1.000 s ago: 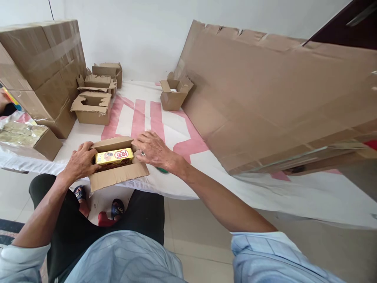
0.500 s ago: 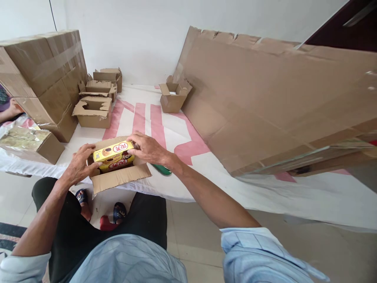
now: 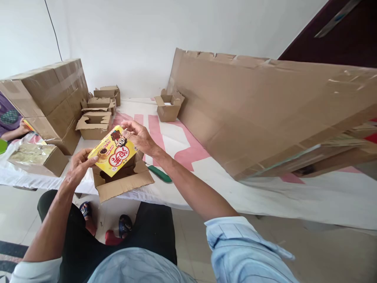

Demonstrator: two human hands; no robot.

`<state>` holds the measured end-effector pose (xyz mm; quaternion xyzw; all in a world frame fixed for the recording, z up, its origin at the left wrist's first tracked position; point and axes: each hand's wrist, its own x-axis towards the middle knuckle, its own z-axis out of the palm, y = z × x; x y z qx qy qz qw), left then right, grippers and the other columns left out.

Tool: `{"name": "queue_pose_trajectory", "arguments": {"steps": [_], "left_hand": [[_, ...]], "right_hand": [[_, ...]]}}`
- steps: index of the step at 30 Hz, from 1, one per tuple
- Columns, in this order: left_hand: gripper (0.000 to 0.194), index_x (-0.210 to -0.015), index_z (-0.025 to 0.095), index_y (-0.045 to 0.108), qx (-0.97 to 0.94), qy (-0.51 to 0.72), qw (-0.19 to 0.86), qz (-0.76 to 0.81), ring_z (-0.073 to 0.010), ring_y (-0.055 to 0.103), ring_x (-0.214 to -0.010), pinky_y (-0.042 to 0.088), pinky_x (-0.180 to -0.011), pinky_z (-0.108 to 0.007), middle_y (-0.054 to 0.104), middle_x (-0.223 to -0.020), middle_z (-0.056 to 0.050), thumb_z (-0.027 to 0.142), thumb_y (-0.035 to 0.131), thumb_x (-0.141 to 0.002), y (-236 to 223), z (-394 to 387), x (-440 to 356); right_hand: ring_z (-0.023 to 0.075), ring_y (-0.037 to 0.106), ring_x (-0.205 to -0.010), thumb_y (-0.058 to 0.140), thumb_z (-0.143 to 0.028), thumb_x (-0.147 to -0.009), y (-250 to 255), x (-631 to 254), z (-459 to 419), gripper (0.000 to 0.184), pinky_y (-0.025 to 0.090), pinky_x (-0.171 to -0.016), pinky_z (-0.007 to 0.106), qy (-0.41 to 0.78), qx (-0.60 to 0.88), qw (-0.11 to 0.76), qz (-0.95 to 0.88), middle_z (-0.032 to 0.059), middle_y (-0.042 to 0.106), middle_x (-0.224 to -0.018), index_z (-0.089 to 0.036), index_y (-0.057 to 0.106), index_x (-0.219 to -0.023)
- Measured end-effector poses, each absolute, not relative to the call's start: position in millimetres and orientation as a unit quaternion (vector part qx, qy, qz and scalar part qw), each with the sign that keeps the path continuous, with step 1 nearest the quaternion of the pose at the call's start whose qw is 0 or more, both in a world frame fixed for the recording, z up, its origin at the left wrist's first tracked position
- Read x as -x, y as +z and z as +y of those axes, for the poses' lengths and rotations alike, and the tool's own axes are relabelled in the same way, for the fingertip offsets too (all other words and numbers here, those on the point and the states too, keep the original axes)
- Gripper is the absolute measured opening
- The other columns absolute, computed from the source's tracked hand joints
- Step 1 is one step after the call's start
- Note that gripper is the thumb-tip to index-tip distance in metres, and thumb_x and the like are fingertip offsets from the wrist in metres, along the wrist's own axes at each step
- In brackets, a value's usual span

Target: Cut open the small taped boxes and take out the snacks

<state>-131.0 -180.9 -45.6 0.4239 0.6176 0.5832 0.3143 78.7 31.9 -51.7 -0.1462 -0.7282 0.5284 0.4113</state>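
Note:
Both my hands hold a yellow snack box with red lettering and a cartoon figure, tilted up above an open small carton. My left hand grips the box's lower left end. My right hand pinches its upper right corner with the fingers curled. The carton sits at the near edge of the white and pink covered table, flaps spread, with dark packs showing inside it.
A green-handled cutter lies right of the carton. Several torn small cartons and big taped boxes stand at the left, one small carton at the back. A large flat cardboard sheet fills the right. Another person's arm shows far left.
The yellow box has come up out of the carton and tilted so its printed face shows. Both hands rose with it. The camera view lifted a little.

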Motion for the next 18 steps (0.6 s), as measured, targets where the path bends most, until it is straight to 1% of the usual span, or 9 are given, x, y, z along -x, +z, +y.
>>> {"name": "queue_pose_trajectory", "arguments": {"steps": [3, 5, 7, 9, 12, 13, 15, 16, 18], "left_hand": [[0.066, -0.107, 0.018, 0.078, -0.367, 0.66, 0.312, 0.576, -0.0289, 0.083, -0.092, 0.069, -0.072, -0.036, 0.086, -0.103, -0.01, 0.064, 0.104, -0.067, -49, -178, 130], [0.064, -0.103, 0.019, 0.074, -0.338, 0.703, 0.318, 0.538, -0.0272, 0.084, -0.094, 0.07, -0.075, -0.035, 0.086, -0.108, -0.01, 0.06, 0.106, -0.066, -51, -175, 123], [0.063, -0.103, 0.019, 0.072, -0.327, 0.718, 0.332, 0.517, -0.0269, 0.084, -0.099, 0.071, -0.08, -0.034, 0.086, -0.113, -0.01, 0.055, 0.107, -0.065, -52, -171, 113], [0.066, -0.11, 0.02, 0.072, -0.336, 0.7, 0.356, 0.52, -0.03, 0.085, -0.106, 0.071, -0.081, -0.035, 0.086, -0.119, -0.012, 0.051, 0.107, -0.064, -53, -169, 105], [0.074, -0.12, 0.019, 0.075, -0.364, 0.664, 0.362, 0.543, -0.0348, 0.084, -0.112, 0.07, -0.075, -0.034, 0.085, -0.122, -0.014, 0.056, 0.106, -0.065, -49, -171, 109], [0.073, -0.12, 0.019, 0.076, -0.368, 0.669, 0.346, 0.545, -0.0346, 0.084, -0.11, 0.069, -0.072, -0.033, 0.085, -0.119, -0.014, 0.059, 0.105, -0.066, -46, -173, 115], [0.067, -0.116, 0.019, 0.076, -0.361, 0.694, 0.309, 0.54, -0.0305, 0.084, -0.099, 0.068, -0.066, -0.032, 0.085, -0.109, -0.011, 0.061, 0.101, -0.069, -41, -175, 131], [0.064, -0.113, 0.019, 0.076, -0.355, 0.703, 0.301, 0.538, -0.0278, 0.083, -0.092, 0.068, -0.063, -0.031, 0.084, -0.104, -0.009, 0.058, 0.101, -0.07, -39, -176, 138], [0.057, -0.106, 0.017, 0.075, -0.346, 0.704, 0.312, 0.537, -0.0233, 0.081, -0.081, 0.067, -0.06, -0.029, 0.082, -0.096, -0.007, 0.05, 0.102, -0.068, -37, -175, 147]], "right_hand": [[0.0308, 0.072, -0.128, 0.086, -0.075, -0.086, -58, -76, 28, 0.081, 0.067, -0.102, 0.045, 0.578, 0.156, 0.411, -0.688, 0.0119, 0.074, -0.137, -0.026, 0.061, -0.145], [0.0315, 0.072, -0.131, 0.091, -0.072, -0.082, -62, -72, 18, 0.088, 0.07, -0.097, 0.044, 0.621, 0.161, 0.38, -0.666, 0.0125, 0.074, -0.142, -0.027, 0.058, -0.15], [0.0315, 0.074, -0.128, 0.096, -0.067, -0.078, -62, -67, 5, 0.089, 0.073, -0.088, 0.04, 0.657, 0.15, 0.338, -0.657, 0.012, 0.074, -0.146, -0.028, 0.059, -0.149], [0.031, 0.076, -0.123, 0.097, -0.061, -0.076, -59, -63, -5, 0.084, 0.074, -0.079, 0.036, 0.68, 0.125, 0.311, -0.652, 0.0103, 0.075, -0.146, -0.028, 0.064, -0.146], [0.0287, 0.078, -0.112, 0.095, -0.055, -0.078, -51, -64, -6, 0.076, 0.071, -0.068, 0.03, 0.688, 0.088, 0.288, -0.66, 0.0069, 0.08, -0.138, -0.028, 0.069, -0.144], [0.0276, 0.079, -0.109, 0.095, -0.053, -0.077, -48, -65, -3, 0.076, 0.07, -0.066, 0.029, 0.687, 0.079, 0.275, -0.668, 0.006, 0.082, -0.134, -0.028, 0.07, -0.143], [0.0263, 0.079, -0.104, 0.096, -0.051, -0.075, -45, -67, 6, 0.075, 0.068, -0.064, 0.028, 0.681, 0.069, 0.255, -0.683, 0.0054, 0.083, -0.13, -0.027, 0.073, -0.142], [0.0259, 0.079, -0.102, 0.097, -0.051, -0.074, -45, -67, 10, 0.076, 0.068, -0.064, 0.028, 0.681, 0.072, 0.256, -0.683, 0.0057, 0.084, -0.129, -0.027, 0.073, -0.142], [0.0257, 0.078, -0.1, 0.096, -0.055, -0.074, -48, -62, 16, 0.078, 0.067, -0.065, 0.029, 0.68, 0.096, 0.294, -0.664, 0.0067, 0.084, -0.126, -0.026, 0.072, -0.142]]}}
